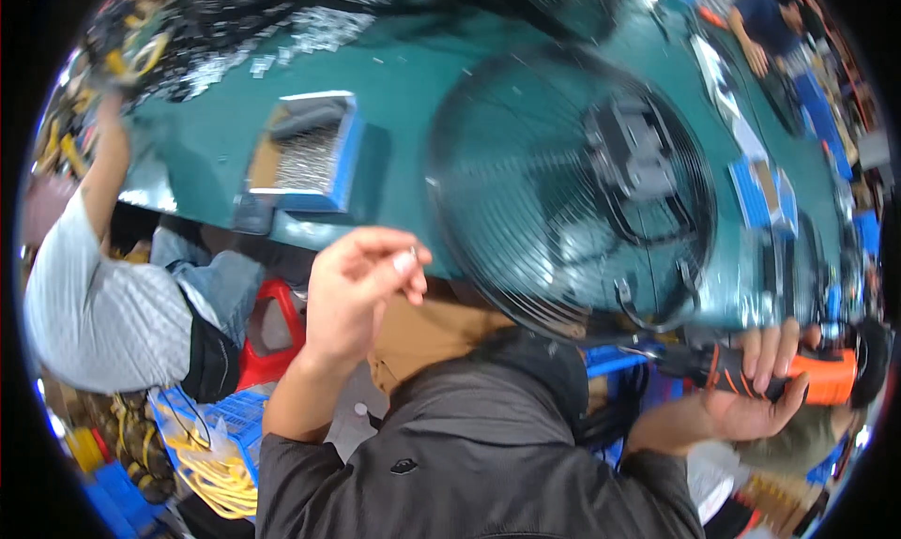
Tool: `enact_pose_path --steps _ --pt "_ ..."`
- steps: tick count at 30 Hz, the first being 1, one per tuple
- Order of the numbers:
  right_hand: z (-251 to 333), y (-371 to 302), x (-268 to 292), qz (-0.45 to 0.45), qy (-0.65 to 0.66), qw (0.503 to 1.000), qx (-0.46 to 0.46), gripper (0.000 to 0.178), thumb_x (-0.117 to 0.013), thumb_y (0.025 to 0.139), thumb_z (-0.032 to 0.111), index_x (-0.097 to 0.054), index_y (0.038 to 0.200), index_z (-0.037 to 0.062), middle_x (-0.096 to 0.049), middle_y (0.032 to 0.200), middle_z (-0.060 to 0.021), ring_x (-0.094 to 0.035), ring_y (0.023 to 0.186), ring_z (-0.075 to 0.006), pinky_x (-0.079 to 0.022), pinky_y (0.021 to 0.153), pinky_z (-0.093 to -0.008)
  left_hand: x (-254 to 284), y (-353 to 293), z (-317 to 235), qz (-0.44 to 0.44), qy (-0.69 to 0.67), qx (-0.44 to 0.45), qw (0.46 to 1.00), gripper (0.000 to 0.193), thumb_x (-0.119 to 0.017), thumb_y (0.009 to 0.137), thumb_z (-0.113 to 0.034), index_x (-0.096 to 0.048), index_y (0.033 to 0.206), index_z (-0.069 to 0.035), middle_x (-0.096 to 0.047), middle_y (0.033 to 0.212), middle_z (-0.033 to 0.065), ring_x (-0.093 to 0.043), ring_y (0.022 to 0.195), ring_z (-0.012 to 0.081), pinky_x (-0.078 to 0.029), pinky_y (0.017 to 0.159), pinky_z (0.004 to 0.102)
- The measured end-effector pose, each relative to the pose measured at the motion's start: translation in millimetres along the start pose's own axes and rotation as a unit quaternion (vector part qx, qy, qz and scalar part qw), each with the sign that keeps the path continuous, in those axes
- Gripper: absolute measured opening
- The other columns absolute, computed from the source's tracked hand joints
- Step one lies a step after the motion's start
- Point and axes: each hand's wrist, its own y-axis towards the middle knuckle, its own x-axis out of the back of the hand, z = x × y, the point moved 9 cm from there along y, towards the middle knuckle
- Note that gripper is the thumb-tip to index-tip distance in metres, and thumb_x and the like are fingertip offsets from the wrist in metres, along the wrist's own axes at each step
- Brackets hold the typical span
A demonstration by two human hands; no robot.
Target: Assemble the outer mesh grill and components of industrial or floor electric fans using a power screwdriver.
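Head view: the left hand [352,286] has thumb and forefinger pinched on a tiny piece [414,253], too small to identify, near the bench's front edge. Its other fingers are curled. The right hand [751,415] is wrapped round an orange drill [826,378], bit pointing left toward the grille [507,220]. That round black grille lies on the green bench [404,93], its rim between the hands, with a grey bracket [638,154] on it. Beyond the left hand sits an open box [346,164] of small metal parts.
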Motion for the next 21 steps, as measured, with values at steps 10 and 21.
enact_pose_path --steps 10,21 --pt "-61.7 -28.4 -53.0 0.062 0.045 0.996 -0.044 0.041 -0.063 0.091 0.022 -0.040 0.121 0.0069 -0.054 0.086 -0.0056 -0.055 0.057 -0.0141 -0.051 0.051 -0.0273 -53.2 -53.6 82.9 0.141 -0.027 0.086 0.986 0.015 -0.059 0.086 0.009 -0.065 0.099 0.004 -0.064 0.097 0.0173 -0.062 0.074 0.0150 -0.052 0.063 0.0241" --pt "-69.1 -32.0 -56.7 0.050 0.065 0.996 -0.038 0.037 -0.066 0.085 0.014 -0.043 0.111 0.0000 -0.049 0.080 -0.0051 -0.052 0.057 -0.0131 -0.046 0.052 -0.0274 -51.7 -49.7 91.2 0.135 -0.016 0.085 0.987 0.013 -0.061 0.086 0.007 -0.065 0.098 0.003 -0.063 0.095 0.0175 -0.061 0.069 0.0142 -0.051 0.058 0.0231"
